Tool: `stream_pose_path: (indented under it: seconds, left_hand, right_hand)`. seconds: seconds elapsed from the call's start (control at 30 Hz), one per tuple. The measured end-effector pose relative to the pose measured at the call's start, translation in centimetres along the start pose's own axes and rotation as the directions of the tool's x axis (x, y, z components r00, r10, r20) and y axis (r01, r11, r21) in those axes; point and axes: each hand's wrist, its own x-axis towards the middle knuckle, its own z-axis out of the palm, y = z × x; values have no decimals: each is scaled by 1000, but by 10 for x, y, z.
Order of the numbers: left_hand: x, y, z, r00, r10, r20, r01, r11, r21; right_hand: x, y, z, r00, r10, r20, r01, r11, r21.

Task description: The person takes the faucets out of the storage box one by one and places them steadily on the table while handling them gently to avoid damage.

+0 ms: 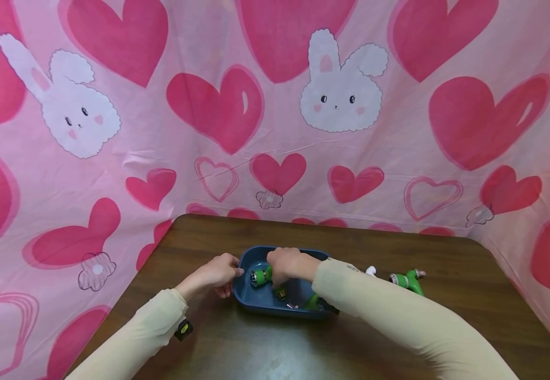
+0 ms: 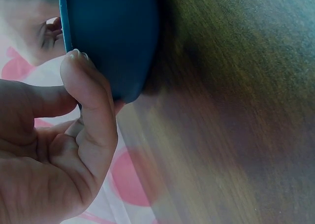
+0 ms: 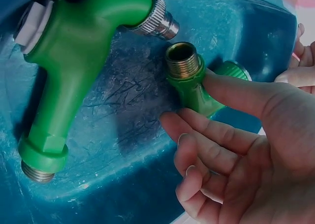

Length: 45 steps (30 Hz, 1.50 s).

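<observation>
A blue plastic basin (image 1: 282, 314) rests on the table. At its left end my left hand (image 1: 220, 274) pinches the rim; in the left wrist view, curled fingers (image 2: 91, 101) lie against the outer wall. My right hand (image 1: 286, 265) reaches inside and holds a green tap (image 3: 197, 91) between thumb and fingers. That tap's brass threaded end points up toward the right wrist camera, and its ribbed green knob faces the left hand. Another green tap (image 3: 74, 71), with a chrome spout tip and a white plastic nut, lies in the basin. My right forearm hides part of the basin in the head view.
On the table (image 1: 227, 348), right of the basin, lie one more green tap (image 1: 408, 281) and a small white piece (image 1: 371, 271), partly behind my right sleeve. A pink cloth (image 1: 275, 137) with hearts and rabbits hangs around the table's back and sides.
</observation>
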Motion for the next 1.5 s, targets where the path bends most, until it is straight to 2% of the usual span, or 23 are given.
stream_pose_path:
  seconds: [0.27, 0.7, 1.0, 1.5]
  left_hand:
    - [0, -2, -1, 1000, 19, -2, -19, 1000, 0]
    - [0, -4, 2, 1000, 8, 3, -8, 1000, 1]
    - [-1, -3, 0, 1000, 12, 10, -12, 1000, -19]
    - [1, -3, 0, 1000, 4, 10, -4, 1000, -3]
  right_hand:
    - [2, 3, 1, 1000, 8, 22, -7, 1000, -16]
    - [0, 0, 11, 1000, -28, -7, 28, 999, -22]
    - [3, 2, 11, 996, -75, -40, 75, 997, -14]
    - [2, 5, 9, 990, -121, -76, 122, 993, 4]
